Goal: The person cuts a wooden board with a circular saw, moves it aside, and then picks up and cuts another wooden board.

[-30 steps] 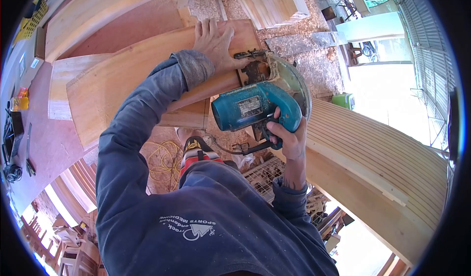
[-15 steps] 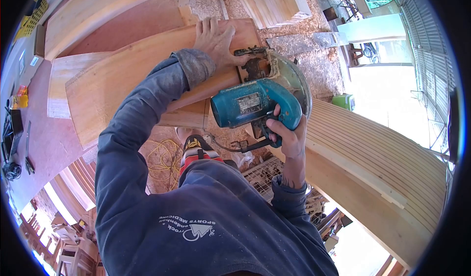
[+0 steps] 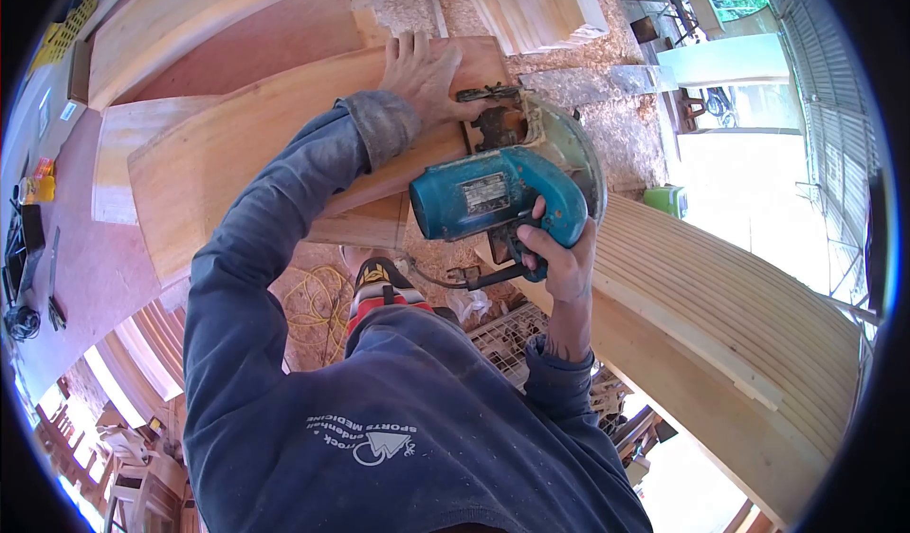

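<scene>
A teal circular saw (image 3: 482, 195) with a dusty blade guard sits at the right end of a wide, curved wooden board (image 3: 256, 144). My right hand (image 3: 561, 256) is wrapped around the saw's rear handle, fingers at the trigger area. On top of the board rests my left hand (image 3: 425, 76), fingers stretched out flat, its thumb reaching the front of the saw's base plate. The blade is hidden beneath the saw and guard. A dark power cord (image 3: 483, 280) trails from the handle toward my legs.
More large boards (image 3: 227, 16) lie at upper left and a wood stack (image 3: 536, 7) at the top. A long ribbed wooden panel (image 3: 720, 282) extends on the right. Yellow cord (image 3: 318, 310) coils on the floor by my foot. A green container (image 3: 666, 200) stands beyond the panel.
The saw has crept slightly away from me across the board's end, with my right hand still on its handle. My left hand stays on the board. The view shifts slightly.
</scene>
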Demonstrator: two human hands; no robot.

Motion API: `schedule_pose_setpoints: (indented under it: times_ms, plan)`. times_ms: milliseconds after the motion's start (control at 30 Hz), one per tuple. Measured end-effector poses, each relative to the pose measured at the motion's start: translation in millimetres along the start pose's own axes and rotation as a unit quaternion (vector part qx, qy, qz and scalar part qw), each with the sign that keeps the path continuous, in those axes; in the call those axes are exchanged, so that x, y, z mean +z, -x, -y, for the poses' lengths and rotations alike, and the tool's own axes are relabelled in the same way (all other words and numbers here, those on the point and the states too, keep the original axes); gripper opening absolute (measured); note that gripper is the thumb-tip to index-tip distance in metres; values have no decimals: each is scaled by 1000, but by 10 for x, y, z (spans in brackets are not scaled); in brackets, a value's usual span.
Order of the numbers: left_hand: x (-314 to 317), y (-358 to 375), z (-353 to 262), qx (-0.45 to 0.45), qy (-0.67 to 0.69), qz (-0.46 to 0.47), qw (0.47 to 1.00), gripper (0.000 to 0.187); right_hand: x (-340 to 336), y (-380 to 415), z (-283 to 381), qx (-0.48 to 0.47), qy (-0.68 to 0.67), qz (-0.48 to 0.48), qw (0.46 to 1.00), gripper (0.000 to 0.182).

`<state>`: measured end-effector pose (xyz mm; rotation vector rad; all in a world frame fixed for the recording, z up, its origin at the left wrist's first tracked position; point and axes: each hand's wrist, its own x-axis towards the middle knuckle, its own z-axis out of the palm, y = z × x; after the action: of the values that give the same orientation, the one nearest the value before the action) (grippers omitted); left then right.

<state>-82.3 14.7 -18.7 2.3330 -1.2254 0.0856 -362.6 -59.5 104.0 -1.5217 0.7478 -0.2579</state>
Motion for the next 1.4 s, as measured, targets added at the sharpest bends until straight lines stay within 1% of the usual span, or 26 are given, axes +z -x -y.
schedule_pose_setpoints:
  times_ms: [33, 133, 233, 333, 433, 533, 733, 833, 1033, 1133, 1400]
  plan:
    - [-18, -2, -16, -4, 1, 9, 1000, 94, -4, -1, -5, -1, -2, 1, 1000, 20]
    - [38, 29, -46, -13, -23, -23, 999, 99, -15, -11, -14, 0, -1, 7, 1000, 20]
    - [1, 49, -92, -20, -18, -11, 1000, 102, -9, -9, 1, 3, 1, 9, 1000, 20]
    - [13, 52, -75, -2, -26, -34, 999, 103, -14, -17, 10, 4, 0, 13, 1000, 20]
    - [-22, 2, -83, -15, -15, -10, 1000, 106, -33, -23, -13, 2, 1, 18, 1000, 20]
    - [-22, -9, -98, -17, -13, -8, 1000, 106, -35, -16, -11, -1, 3, 14, 1000, 20]
    - [-48, 22, -122, -16, 5, -13, 1000, 101, -57, -28, -33, -4, 1, 22, 1000, 20]
    - [-64, 23, -122, -14, 4, -3, 1000, 103, -58, -36, -35, -8, -6, 27, 1000, 20]
    - [-38, 26, -124, -15, 0, -24, 1000, 103, -63, -38, -34, -10, -6, 28, 1000, 20]
    - [13, 33, -100, -9, 2, -39, 999, 99, -61, -38, -43, -12, -2, 25, 1000, 20]
    - [-42, 5, -101, -24, 26, -38, 999, 89, -44, -34, -55, -20, -7, 19, 1000, 20]
